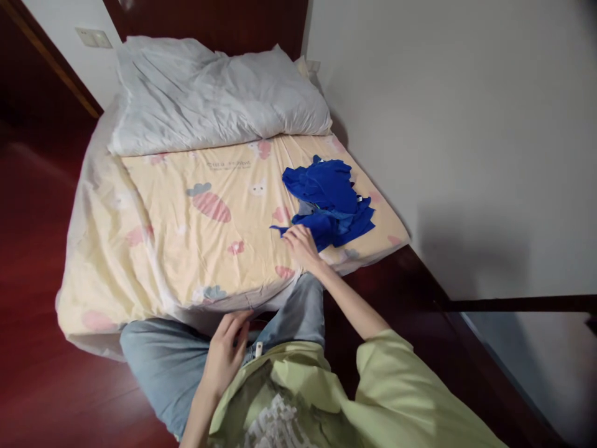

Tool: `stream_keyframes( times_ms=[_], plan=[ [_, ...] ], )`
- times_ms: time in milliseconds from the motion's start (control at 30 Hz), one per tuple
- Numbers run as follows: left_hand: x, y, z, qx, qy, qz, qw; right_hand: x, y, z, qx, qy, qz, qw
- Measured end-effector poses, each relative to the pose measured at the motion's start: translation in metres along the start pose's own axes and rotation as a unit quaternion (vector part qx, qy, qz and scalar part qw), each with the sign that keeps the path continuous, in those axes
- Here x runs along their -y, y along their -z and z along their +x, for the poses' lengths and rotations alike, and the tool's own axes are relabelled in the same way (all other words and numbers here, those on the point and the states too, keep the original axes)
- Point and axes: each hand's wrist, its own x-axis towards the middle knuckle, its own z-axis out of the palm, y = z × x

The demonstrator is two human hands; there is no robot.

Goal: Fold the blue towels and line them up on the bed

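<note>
A heap of blue cloth [326, 186] lies crumpled on the right part of the bed, with a grey patch showing among its folds. My right hand [301, 246] is at the heap's near left corner, its fingers closed on an edge of the blue cloth; a thin blue tip sticks out to their left. Over my lap, apart from the cloth, hovers my left hand [231, 339], its fingers loosely bent and nothing visible in them.
The bed has a yellow sheet [177, 249] printed with carrots and rabbits. A folded white quilt [214, 99] lies across its far end. A grey-white wall [457, 124] borders the right side, and dark red floor [32, 249] shows at left.
</note>
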Motion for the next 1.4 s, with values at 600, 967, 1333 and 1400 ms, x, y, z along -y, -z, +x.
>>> stream_keyframes(
  times_ms=[600,967,1333,1400],
  plan=[
    [0.061,0.070,-0.079,-0.131,0.130,-0.064,0.981,0.290,-0.083,-0.128,0.072,0.055,0.449,0.889],
    [0.039,0.109,-0.065,-0.163,0.248,-0.142,0.944,0.309,-0.076,-0.143,0.063,0.287,0.288,0.912],
    [0.016,0.140,-0.054,-0.299,0.087,0.093,0.946,0.292,-0.069,-0.137,0.052,0.139,0.461,0.875],
    [0.009,0.149,-0.054,-0.301,0.047,0.066,0.950,0.279,-0.053,-0.123,-0.035,0.078,0.510,0.856]
  ],
)
